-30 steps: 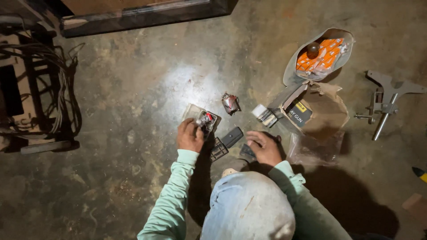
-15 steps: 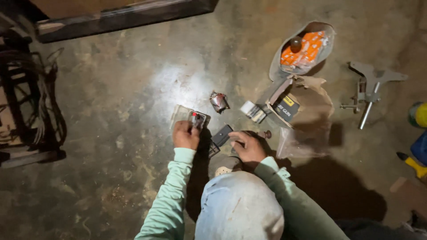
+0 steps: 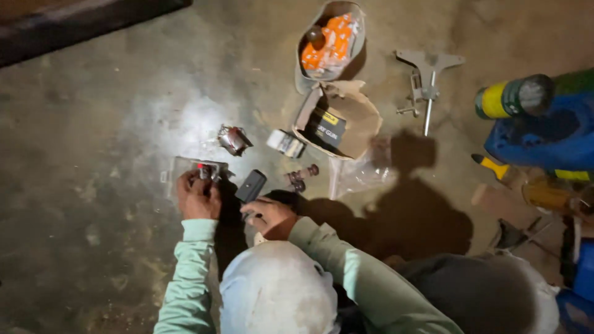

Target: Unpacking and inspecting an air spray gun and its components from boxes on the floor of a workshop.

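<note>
Beside the black rectangular box (image 3: 250, 185) on the concrete floor (image 3: 111, 124), the left hand (image 3: 198, 198) reaches forward with its arm stretched out, its grip closed on a clear plastic packet (image 3: 185, 168) with a red part. On the box's other side, the right hand (image 3: 270, 216) rests bent at the wrist, fingers curled; whether its grip holds anything I cannot tell.

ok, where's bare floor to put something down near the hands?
Bare concrete lies left of and below the left hand, and in the bright patch beyond the clear blister pack. Crowded: between the right hand, black case, small fittings and cardboard box. The right edge is packed with the blue bin.
</note>
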